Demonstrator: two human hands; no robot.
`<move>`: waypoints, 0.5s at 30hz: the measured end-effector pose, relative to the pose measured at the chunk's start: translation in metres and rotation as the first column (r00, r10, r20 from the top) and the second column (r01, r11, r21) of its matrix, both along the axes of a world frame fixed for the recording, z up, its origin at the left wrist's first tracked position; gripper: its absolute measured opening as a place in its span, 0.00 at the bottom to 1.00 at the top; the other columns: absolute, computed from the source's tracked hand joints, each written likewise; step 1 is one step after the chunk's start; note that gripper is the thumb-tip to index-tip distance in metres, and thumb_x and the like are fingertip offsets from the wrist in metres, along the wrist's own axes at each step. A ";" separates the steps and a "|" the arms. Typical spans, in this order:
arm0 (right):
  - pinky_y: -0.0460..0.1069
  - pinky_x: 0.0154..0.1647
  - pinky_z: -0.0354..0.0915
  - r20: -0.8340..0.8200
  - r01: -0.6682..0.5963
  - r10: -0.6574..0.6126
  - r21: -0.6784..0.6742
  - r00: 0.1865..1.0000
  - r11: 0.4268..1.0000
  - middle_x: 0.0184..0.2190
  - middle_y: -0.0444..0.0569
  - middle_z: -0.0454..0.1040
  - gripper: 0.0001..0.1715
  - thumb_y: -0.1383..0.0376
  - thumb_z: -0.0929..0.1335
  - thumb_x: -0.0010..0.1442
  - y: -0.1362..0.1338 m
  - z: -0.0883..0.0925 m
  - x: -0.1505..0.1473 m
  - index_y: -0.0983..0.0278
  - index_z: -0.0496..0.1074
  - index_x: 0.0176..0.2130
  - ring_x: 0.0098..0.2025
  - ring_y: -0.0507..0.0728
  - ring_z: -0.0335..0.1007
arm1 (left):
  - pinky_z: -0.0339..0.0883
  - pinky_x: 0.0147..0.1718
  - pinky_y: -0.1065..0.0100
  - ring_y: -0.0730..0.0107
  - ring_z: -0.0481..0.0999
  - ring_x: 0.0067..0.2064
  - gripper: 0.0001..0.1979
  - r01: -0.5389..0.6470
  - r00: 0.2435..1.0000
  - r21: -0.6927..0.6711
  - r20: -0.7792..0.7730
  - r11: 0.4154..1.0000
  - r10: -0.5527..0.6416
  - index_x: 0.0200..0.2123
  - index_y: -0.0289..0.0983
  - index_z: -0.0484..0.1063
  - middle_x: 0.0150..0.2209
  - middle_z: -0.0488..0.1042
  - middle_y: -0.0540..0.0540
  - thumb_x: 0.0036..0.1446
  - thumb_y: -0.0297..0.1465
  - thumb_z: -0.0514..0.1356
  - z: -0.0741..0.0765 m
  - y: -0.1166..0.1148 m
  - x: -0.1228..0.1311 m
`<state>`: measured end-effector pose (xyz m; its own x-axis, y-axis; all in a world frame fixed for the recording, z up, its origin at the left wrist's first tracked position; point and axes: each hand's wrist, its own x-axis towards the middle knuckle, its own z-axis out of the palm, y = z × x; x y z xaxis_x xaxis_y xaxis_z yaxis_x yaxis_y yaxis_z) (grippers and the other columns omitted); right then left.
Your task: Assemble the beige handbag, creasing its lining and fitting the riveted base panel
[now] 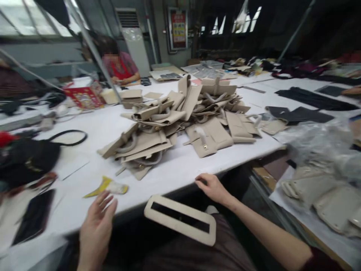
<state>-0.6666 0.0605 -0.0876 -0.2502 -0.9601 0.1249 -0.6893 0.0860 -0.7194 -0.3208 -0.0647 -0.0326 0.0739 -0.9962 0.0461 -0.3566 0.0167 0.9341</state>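
Note:
My left hand (97,226) hovers at the table's front edge, fingers loosely apart and holding nothing visible. Just beyond its fingertips lies a small yellow and white packet or tube (108,187). My right hand (213,188) is at the table edge further right, its fingers loosely bent with a gap at the thumb and nothing seen between them. Between and below the hands, a beige oblong frame piece (169,219) with a long slot appears over my lap, touched by neither hand. Ahead is a heap of beige bag parts (152,141) with grey handles and small metal fittings.
A phone (35,216) and a black bag or cap (28,158) lie at left. To the right, light grey panels (332,199) and clear plastic sheeting (318,139) rest on a lower surface. A person in a red apron (121,69) sits across the white table (76,165).

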 end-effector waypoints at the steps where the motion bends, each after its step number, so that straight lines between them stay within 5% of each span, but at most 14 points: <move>1: 0.51 0.43 0.67 0.029 -0.024 0.024 -0.002 0.999 1.000 0.35 0.48 0.77 0.10 0.63 0.63 0.64 0.012 0.002 0.004 0.63 0.73 0.38 0.38 0.56 0.73 | 0.62 0.58 0.52 0.53 0.72 0.55 0.35 -0.004 1.000 0.024 -0.031 1.000 0.005 0.54 0.41 0.69 0.50 0.75 0.43 0.45 0.51 0.65 0.002 0.020 0.004; 4: 0.51 0.42 0.66 0.063 -0.072 0.073 -0.013 0.995 0.997 0.35 0.48 0.77 0.12 0.60 0.63 0.64 0.052 0.010 0.021 0.62 0.75 0.38 0.39 0.56 0.73 | 0.67 0.52 0.57 0.56 0.75 0.48 0.29 0.066 0.994 0.043 -0.093 0.997 -0.062 0.48 0.38 0.73 0.44 0.77 0.44 0.48 0.50 0.65 0.018 0.078 0.005; 7: 0.53 0.46 0.66 0.082 -0.101 0.100 0.006 0.992 0.995 0.38 0.49 0.77 0.15 0.57 0.63 0.65 0.087 0.011 0.041 0.61 0.75 0.40 0.42 0.57 0.72 | 0.70 0.41 0.64 0.61 0.76 0.38 0.20 0.277 0.953 0.000 -0.126 0.961 -0.275 0.41 0.38 0.75 0.35 0.77 0.45 0.54 0.47 0.61 0.045 0.137 0.005; 15: 0.58 0.59 0.59 -0.211 -0.144 0.151 0.050 0.966 0.988 0.56 0.57 0.69 0.25 0.52 0.63 0.63 0.113 -0.015 0.079 0.64 0.71 0.52 0.57 0.64 0.64 | 0.67 0.44 0.61 0.59 0.74 0.43 0.19 0.716 0.615 -0.217 -0.251 0.663 -0.747 0.40 0.39 0.76 0.40 0.74 0.41 0.57 0.48 0.59 0.122 0.244 0.024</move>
<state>-0.5874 0.1734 -0.1022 -0.0767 -0.9890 0.1267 -0.8336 -0.0061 -0.5523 -0.2965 0.1789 0.0890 -0.6531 -0.7178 0.2412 0.0994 0.2345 0.9670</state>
